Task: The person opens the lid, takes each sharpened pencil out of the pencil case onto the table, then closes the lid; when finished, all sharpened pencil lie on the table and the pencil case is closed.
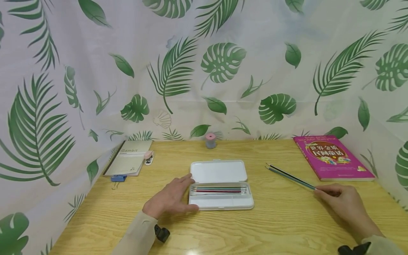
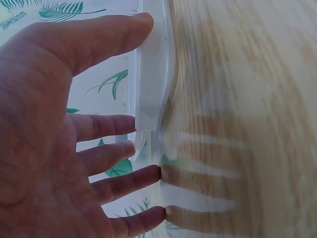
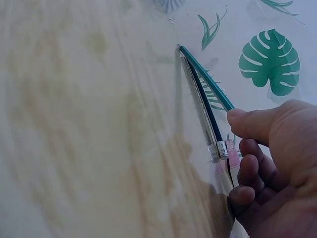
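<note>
Pencil case (image 1: 221, 186) sits open mid-table with a few pencils already in it, left hand (image 1: 170, 199) resting flat-fingered against its side, while right hand (image 1: 345, 205) pinches two more pencils (image 1: 288, 176) lying on the table (image 1: 280, 226), not in yet.

A white pencil case (image 1: 221, 185) lies open mid-table, lid flat, pencils in its tray, while two slim pencils (image 1: 289, 176) lie side by side to its right, eraser ends nearest.
</note>
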`<move>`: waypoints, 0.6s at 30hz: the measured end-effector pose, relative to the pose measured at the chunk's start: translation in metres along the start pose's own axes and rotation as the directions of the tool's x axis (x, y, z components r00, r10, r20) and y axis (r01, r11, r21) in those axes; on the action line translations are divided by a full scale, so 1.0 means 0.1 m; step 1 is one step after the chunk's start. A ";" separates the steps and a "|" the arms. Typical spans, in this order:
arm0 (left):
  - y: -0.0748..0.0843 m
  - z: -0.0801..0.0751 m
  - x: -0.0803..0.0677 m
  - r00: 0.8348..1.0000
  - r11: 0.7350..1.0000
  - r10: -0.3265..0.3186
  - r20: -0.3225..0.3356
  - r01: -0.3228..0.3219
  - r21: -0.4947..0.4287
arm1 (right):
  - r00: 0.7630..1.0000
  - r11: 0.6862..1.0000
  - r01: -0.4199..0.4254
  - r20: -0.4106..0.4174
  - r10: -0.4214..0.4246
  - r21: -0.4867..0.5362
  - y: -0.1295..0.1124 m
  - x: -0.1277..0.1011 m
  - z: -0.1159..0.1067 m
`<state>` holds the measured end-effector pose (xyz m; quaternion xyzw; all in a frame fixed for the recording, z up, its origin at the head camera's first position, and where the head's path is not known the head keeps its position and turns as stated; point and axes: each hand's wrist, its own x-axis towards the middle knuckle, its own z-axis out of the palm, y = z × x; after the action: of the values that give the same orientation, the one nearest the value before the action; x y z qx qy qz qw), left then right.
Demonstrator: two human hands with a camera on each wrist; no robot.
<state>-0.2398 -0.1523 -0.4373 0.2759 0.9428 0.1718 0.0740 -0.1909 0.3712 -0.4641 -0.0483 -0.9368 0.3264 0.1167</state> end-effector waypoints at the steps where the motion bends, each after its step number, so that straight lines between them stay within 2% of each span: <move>1: 0.00 0.00 0.00 1.000 1.000 0.000 0.000 0.000 -0.001 | 1.000 1.000 0.005 -0.001 -0.005 -0.011 0.01 0.01 0.00; 5: 0.00 0.00 0.00 1.000 1.000 0.005 -0.001 -0.005 -0.001 | 1.000 0.998 0.030 0.008 -0.030 -0.055 0.02 0.02 0.01; 10: 0.01 0.01 0.00 1.000 1.000 0.006 -0.005 -0.006 0.004 | 0.996 0.993 0.070 0.059 -0.064 -0.099 0.01 0.03 -0.01; 18: 0.00 0.01 0.00 1.000 1.000 0.000 -0.008 0.000 0.013 | 0.990 0.984 0.114 0.103 -0.100 -0.134 -0.01 0.06 0.00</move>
<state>-0.2392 -0.1518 -0.4386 0.2756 0.9442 0.1667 0.0683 -0.1965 0.3714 -0.4627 0.0097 -0.9631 0.2551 0.0855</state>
